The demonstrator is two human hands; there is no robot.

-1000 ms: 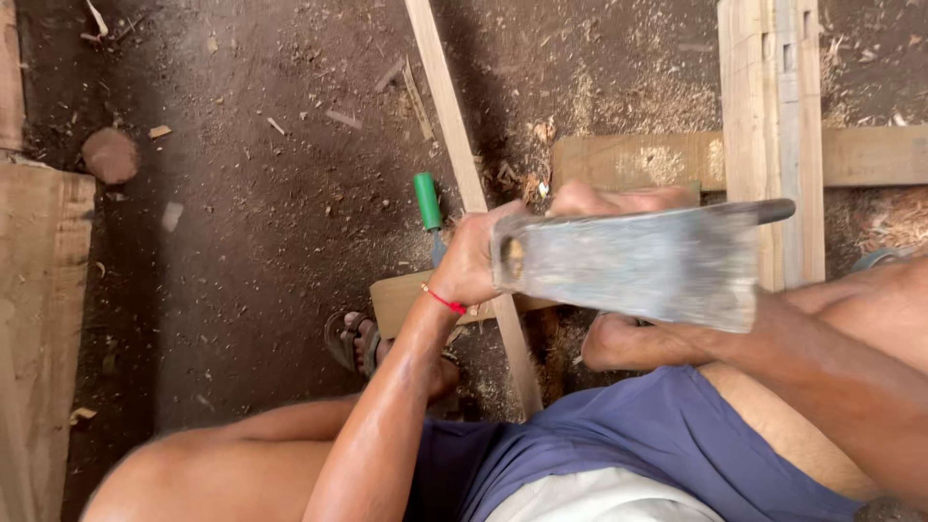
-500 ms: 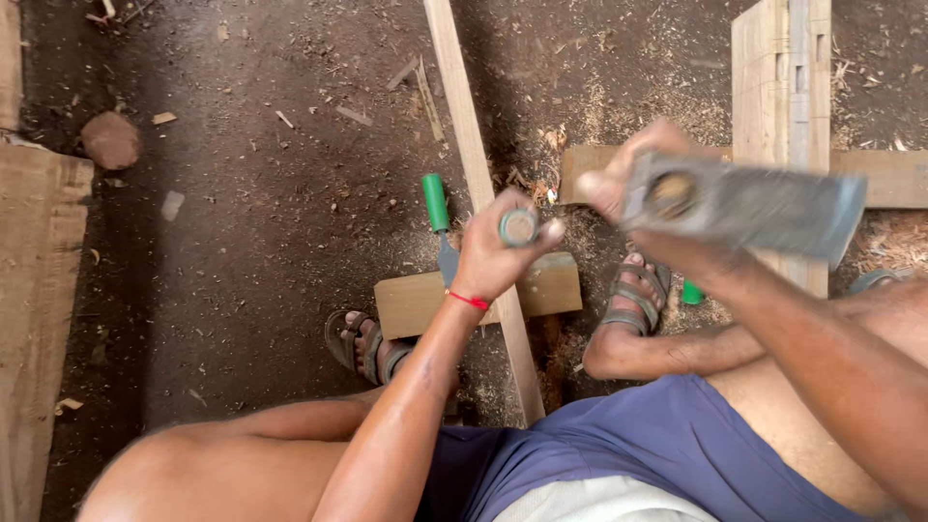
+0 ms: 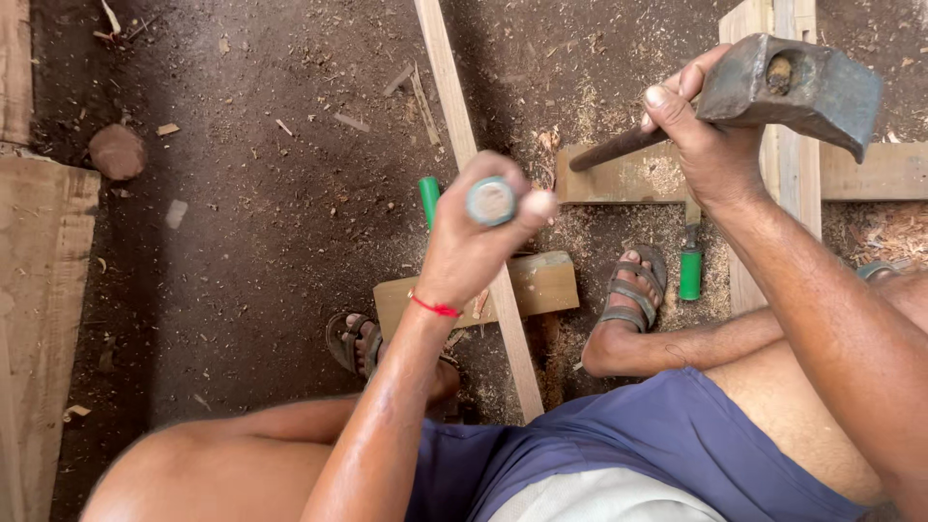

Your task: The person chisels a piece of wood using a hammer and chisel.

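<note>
My left hand (image 3: 477, 246) is closed around a chisel handle (image 3: 491, 200), whose round grey end faces the camera. It stands over a long narrow wooden strip (image 3: 462, 145) that runs from the top of the view down across a short wooden block (image 3: 541, 283). My right hand (image 3: 710, 135) grips the handle of a heavy metal hatchet head (image 3: 795, 84), raised at the upper right, above and to the right of the chisel. Both of my sandalled feet (image 3: 633, 288) rest beside the block.
Two green-handled tools lie on the dirt: one (image 3: 428, 197) left of the strip, another (image 3: 690, 267) by my right foot. Thick wooden beams (image 3: 870, 172) cross at the upper right. Boards (image 3: 39, 309) line the left edge, with a round stone (image 3: 116, 152) nearby. Sawdust covers the ground.
The hatchet has swung from lying flat over the chisel up and away to the upper right. My left hand with the chisel has stayed over the strip.
</note>
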